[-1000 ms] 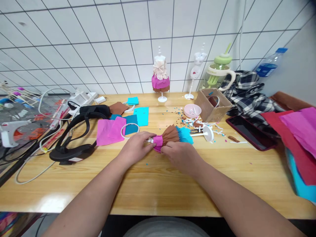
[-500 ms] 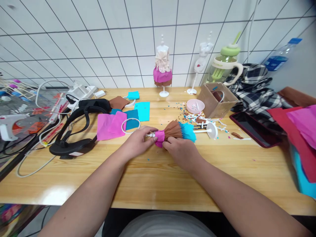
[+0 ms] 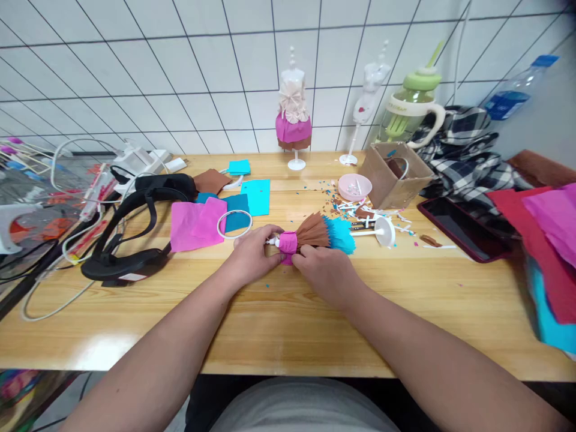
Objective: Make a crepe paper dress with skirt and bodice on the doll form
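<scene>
A small dress-form mannequin (image 3: 382, 231) lies on its side on the table, its white round base to the right. It wears a pink paper bodice (image 3: 288, 241) and a brown pleated paper skirt (image 3: 314, 231) with a bright blue fringed hem (image 3: 341, 234). My left hand (image 3: 255, 252) is closed around the neck and shoulder end, thumb on the bodice's edge. With fingers pinched, my right hand (image 3: 324, 268) grips the lower edge of the pink bodice at the waist. Its fingertips partly hide the paper there.
Pink paper sheets (image 3: 198, 225), a white ring (image 3: 234, 224) and a black headset (image 3: 135, 240) lie left. Behind stand a dressed mannequin (image 3: 294, 114), a bare mannequin (image 3: 369, 102), a pink bowl (image 3: 355, 187) and a cardboard box (image 3: 391, 180). A dark phone-like tablet (image 3: 463, 228) lies right, near paper scraps.
The camera view has shifted slightly, so the scene sits a little higher and further left. Both hands keep their hold on the mannequin, with only small finger movement at the bodice.
</scene>
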{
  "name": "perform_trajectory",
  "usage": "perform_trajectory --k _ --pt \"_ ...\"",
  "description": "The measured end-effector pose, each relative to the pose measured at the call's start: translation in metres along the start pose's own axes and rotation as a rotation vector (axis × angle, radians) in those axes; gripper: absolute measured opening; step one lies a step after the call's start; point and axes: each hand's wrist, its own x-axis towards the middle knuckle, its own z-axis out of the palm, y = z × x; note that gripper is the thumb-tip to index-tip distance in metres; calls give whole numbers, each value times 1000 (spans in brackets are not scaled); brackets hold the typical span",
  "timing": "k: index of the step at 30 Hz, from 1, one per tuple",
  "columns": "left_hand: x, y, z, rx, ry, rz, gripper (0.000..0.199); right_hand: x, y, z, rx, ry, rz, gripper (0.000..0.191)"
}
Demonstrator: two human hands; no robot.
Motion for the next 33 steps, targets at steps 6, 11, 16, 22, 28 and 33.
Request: perform_trajectory --k 6,11,16,22,28,33 --pt "-1 1 4 139 -2 -40 50 1 1 2 32 12 24 21" --pt "-2 0 7 159 -7 -64 51 2 -1 6 12 71 46 18" --pt "-4 1 8 166 -14 -85 50 1 -2 13 -4 144 41 17" --pt "-5 1 10 169 2 -86 48 1 -3 19 -19 155 -38 19" --pt "-6 2 9 176 -6 -90 49 2 -3 19 -19 114 -58 20" --pt "-4 3 6 162 -17 -109 50 2 -2 18 24 75 -54 23"
